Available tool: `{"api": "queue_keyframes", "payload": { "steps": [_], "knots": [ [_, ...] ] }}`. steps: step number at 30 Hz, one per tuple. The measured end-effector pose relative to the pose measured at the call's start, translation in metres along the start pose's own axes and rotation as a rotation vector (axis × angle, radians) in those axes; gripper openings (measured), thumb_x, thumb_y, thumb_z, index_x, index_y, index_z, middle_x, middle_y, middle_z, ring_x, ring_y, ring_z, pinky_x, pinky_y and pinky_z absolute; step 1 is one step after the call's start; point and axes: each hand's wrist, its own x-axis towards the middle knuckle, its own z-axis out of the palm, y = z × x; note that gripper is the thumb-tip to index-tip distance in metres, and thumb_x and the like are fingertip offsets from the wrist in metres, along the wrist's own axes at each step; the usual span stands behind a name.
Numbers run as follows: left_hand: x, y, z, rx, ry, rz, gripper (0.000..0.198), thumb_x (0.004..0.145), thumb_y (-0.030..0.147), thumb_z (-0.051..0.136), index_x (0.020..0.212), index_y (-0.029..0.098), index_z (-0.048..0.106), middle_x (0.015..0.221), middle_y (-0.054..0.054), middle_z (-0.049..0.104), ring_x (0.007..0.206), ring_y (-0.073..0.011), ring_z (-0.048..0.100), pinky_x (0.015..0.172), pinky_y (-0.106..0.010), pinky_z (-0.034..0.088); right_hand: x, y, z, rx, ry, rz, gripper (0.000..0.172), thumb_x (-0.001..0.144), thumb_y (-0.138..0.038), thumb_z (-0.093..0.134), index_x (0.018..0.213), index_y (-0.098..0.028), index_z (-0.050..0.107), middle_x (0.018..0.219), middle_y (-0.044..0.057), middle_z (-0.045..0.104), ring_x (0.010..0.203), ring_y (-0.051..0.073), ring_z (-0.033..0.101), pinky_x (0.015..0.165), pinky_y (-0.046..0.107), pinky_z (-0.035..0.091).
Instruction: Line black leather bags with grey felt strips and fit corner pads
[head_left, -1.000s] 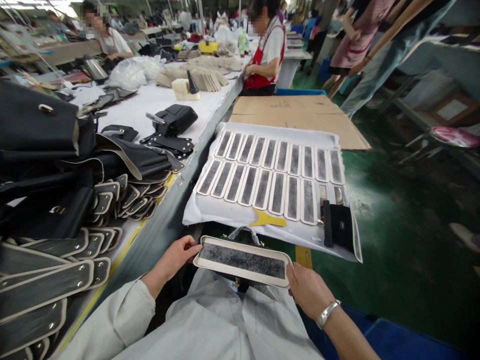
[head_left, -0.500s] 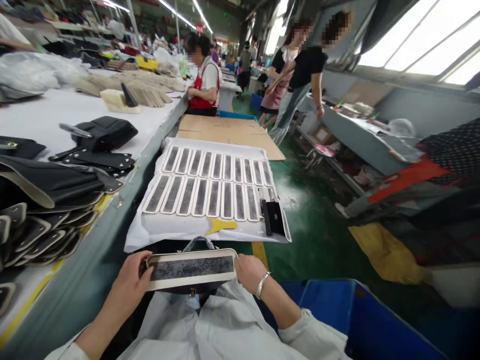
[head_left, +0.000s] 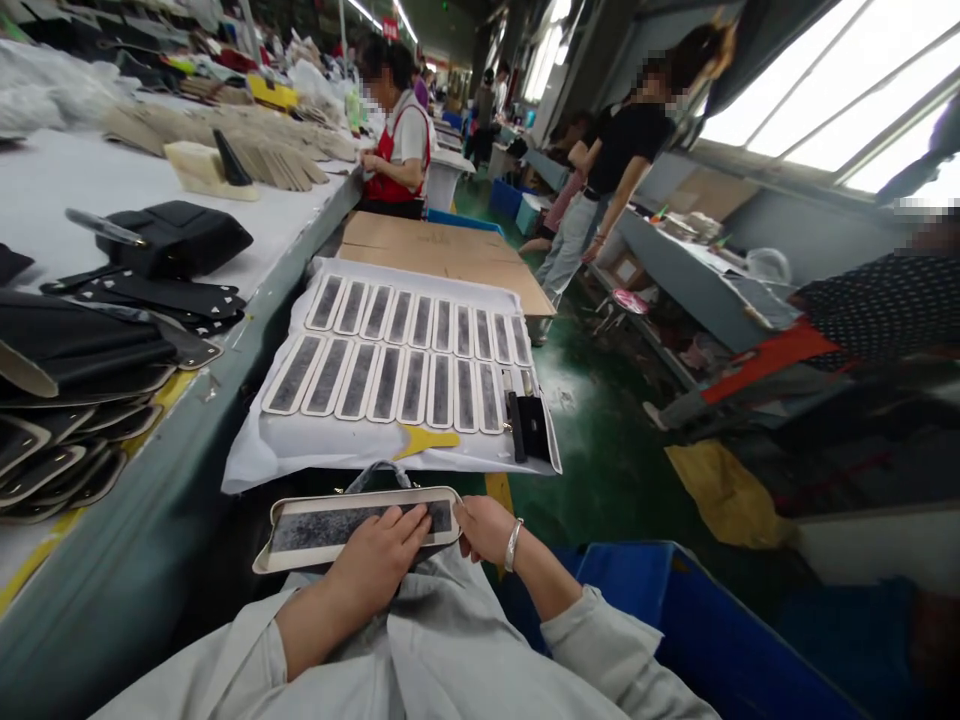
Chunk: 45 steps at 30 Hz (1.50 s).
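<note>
Holding a bag [head_left: 326, 525] over the lap, with its cream-rimmed face and dark strip [head_left: 300, 530] upward and its looped handle [head_left: 379, 476] on the far side. Pressing the left hand [head_left: 382, 560] onto that strip toward the right end, with fingers stretched out nearly side by side. Pinching the bag's right end between the fingers of the right hand [head_left: 486, 528]; hard to be sure of the fingertips under the rim. Facing, just beyond, a white sheet [head_left: 259, 455] with two rows of cream-bordered panels [head_left: 387, 385] and a flat yellow piece [head_left: 429, 440]. Flanked by a desk [head_left: 45, 180] at left and a blue bin [head_left: 630, 585] at right.
</note>
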Motion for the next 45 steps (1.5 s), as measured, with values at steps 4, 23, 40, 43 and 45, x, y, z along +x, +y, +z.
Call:
{"api": "queue_keyframes", "payload": {
  "steps": [4, 23, 40, 43, 45],
  "knots": [
    [0.001, 0.001, -0.007, 0.001, -0.059, -0.002, 0.046, 0.086, 0.013, 0.04, 0.131, 0.017, 0.048, 0.138, -0.007, 0.047, 0.104, -0.0259, 0.051, 0.081, -0.039, 0.047, 0.008, 0.021, -0.002, 0.462, -0.181, 0.068, 0.058, 0.094, -0.047, 0.016, 0.066, -0.012, 0.053, 0.058, 0.008, 0.062, 0.041, 0.012, 0.055, 0.041, 0.022, 0.045],
    [0.004, 0.001, -0.02, -0.106, -0.032, -0.048, 0.034, 0.083, 0.01, 0.045, 0.113, 0.014, 0.06, 0.115, -0.015, 0.055, 0.093, -0.0248, 0.052, 0.067, -0.034, 0.049, 0.035, 0.005, -0.024, 0.234, 0.015, 0.08, 0.025, 0.082, -0.023, 0.047, 0.059, -0.015, 0.053, 0.05, -0.002, 0.055, 0.049, 0.01, 0.054, 0.05, 0.019, 0.044],
    [-0.002, -0.003, -0.009, -0.149, 0.032, -0.063, 0.034, 0.083, 0.012, 0.047, 0.114, 0.017, 0.059, 0.117, -0.013, 0.056, 0.096, -0.025, 0.052, 0.067, -0.034, 0.048, 0.019, 0.0, -0.016, 0.255, -0.062, 0.231, 0.035, 0.085, -0.048, 0.051, 0.073, -0.016, 0.047, 0.06, 0.0, 0.057, 0.048, 0.012, 0.059, 0.04, 0.02, 0.048],
    [-0.001, -0.002, -0.007, -0.134, 0.045, -0.059, 0.039, 0.083, 0.01, 0.046, 0.119, 0.018, 0.057, 0.121, -0.01, 0.056, 0.095, -0.0253, 0.052, 0.07, -0.036, 0.049, 0.018, 0.003, -0.012, 0.26, -0.168, 0.244, 0.031, 0.09, -0.042, 0.045, 0.073, -0.017, 0.043, 0.055, -0.003, 0.053, 0.043, 0.011, 0.056, 0.04, 0.021, 0.047],
    [-0.001, -0.001, -0.007, -0.123, 0.046, -0.062, 0.046, 0.083, 0.01, 0.045, 0.127, 0.022, 0.051, 0.121, -0.008, 0.056, 0.095, -0.0258, 0.053, 0.069, -0.037, 0.049, 0.018, 0.005, -0.01, 0.307, -0.21, 0.207, 0.028, 0.093, -0.037, 0.037, 0.073, -0.017, 0.042, 0.054, -0.004, 0.051, 0.042, 0.01, 0.054, 0.041, 0.021, 0.046]
  ]
}}
